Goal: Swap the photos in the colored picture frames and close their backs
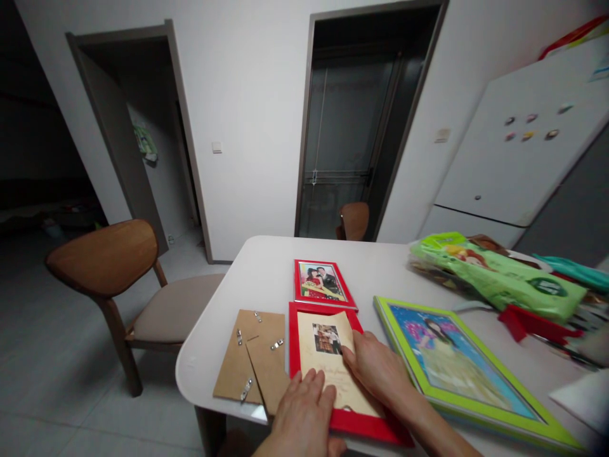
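Observation:
A red picture frame (299, 355) lies on the white table (266, 273) in front of me, with a cream paper insert (328, 362) bearing a small photo laid in it. My left hand (304, 412) rests flat on the insert's lower left, fingers stretched out. My right hand (375, 368) presses on the insert's right edge with fingers flat. A brown frame backing board (247, 355) with metal clips lies just left of the frame. A smaller red framed photo (322, 282) sits beyond it.
A large green-framed picture (457, 362) lies to the right. Green plastic packets (499, 273) and red items crowd the table's far right. A wooden chair (124, 279) stands left of the table; a white fridge (518, 158) stands at the right.

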Motion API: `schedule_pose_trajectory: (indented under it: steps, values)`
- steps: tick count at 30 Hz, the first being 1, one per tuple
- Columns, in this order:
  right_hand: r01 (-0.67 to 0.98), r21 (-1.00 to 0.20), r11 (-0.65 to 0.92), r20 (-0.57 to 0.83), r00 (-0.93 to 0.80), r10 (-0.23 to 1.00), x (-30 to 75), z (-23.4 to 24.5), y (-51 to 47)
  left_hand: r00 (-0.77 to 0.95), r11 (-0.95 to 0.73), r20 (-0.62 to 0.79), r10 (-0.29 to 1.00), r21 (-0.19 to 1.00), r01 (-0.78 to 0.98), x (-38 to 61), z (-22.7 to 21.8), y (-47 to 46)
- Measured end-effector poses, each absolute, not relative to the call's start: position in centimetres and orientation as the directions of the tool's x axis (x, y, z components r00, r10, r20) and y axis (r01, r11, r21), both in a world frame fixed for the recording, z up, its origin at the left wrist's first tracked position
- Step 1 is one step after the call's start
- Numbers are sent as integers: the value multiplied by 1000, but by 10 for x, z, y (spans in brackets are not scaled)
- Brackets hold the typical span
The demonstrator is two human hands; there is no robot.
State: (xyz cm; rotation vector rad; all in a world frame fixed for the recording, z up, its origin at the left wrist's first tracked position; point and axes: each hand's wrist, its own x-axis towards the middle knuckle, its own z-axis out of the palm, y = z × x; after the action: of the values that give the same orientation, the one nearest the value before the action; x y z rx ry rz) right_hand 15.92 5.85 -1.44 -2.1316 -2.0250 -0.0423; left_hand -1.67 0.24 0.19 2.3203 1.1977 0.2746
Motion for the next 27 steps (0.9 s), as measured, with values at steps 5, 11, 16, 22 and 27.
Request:
schedule_pose_trajectory:
  steps: [5,11,16,22,27]
  values:
    - [991,-132,-29,199,55,978,162,-18,61,593,-513,-6,805,494,702,-13,-4,3]
    - [979,-206,9,198,33,980,152,-8,62,567,-489,12,824,521,699,-30,10,1]
    - [858,-404,316,166,-271,948,100,7,37,276,-249,6,961,454,855,-100,8,2]
    - [817,-403,412,167,-377,911,34,-1,22,182,-212,111,977,396,894,-149,-30,3]
    - [632,-647,426,225,-375,899,36,11,24,221,-344,312,924,426,837,-159,-33,10]
